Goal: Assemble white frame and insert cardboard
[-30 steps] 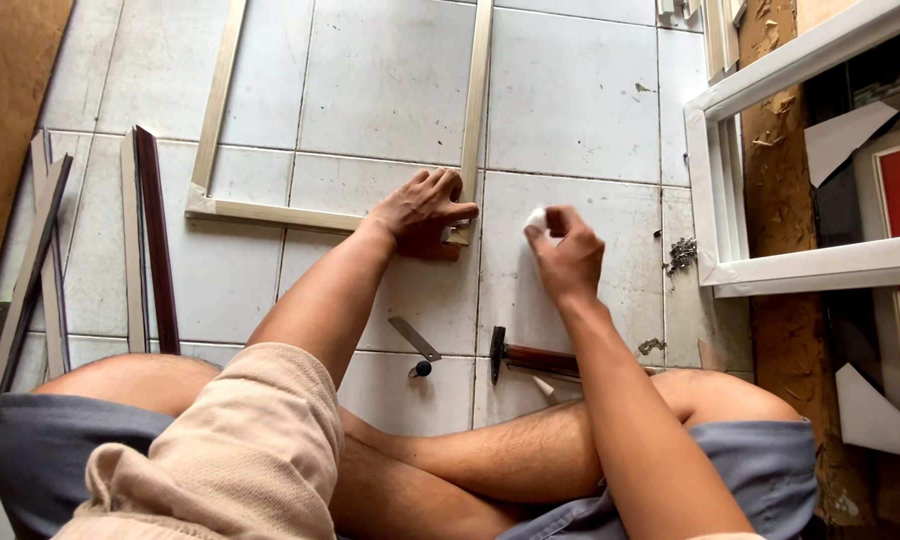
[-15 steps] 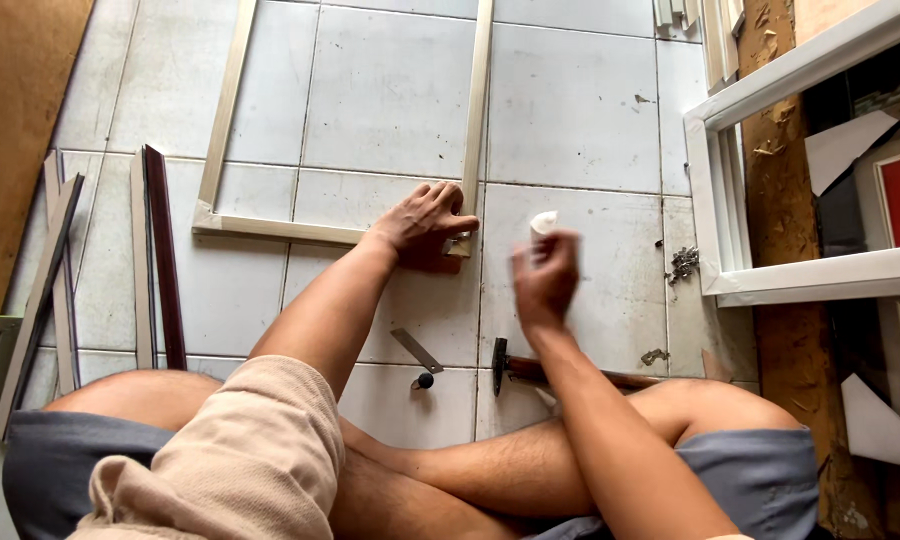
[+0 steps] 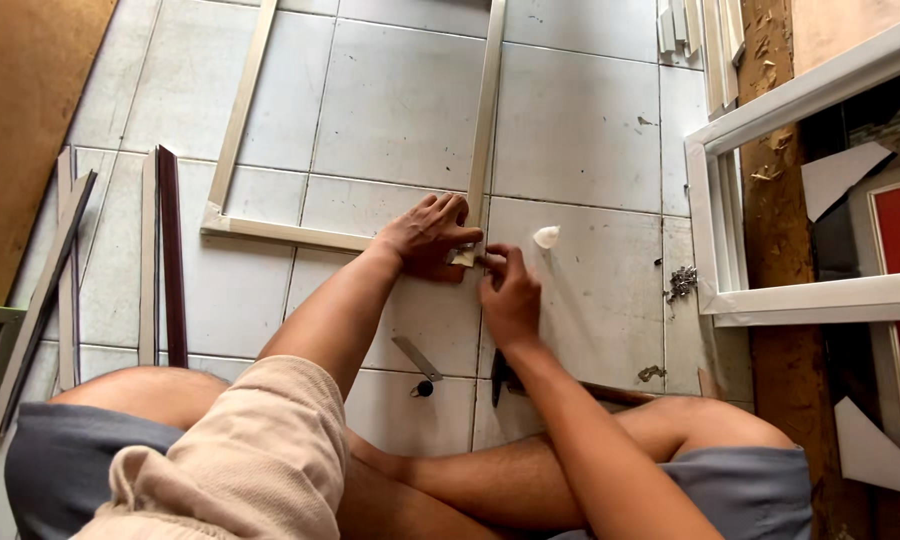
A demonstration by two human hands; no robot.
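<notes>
The frame point(image 3: 355, 238) lies flat on the tiled floor point(image 3: 580, 130), its near right corner under the left hand point(image 3: 428, 238), which is spread and pressing down. The right hand point(image 3: 510, 295) pinches something small against that corner; what it is cannot be told. To do this well, keep the left palm firm so the joint stays square. A hammer point(image 3: 500, 378) lies by the knee.

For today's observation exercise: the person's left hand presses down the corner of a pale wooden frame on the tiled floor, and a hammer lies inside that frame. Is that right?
Not quite. The left hand does press the pale frame corner on the tiled floor, but the hammer lies outside the frame, near the person's legs under the right forearm, as the head view shows.
</notes>
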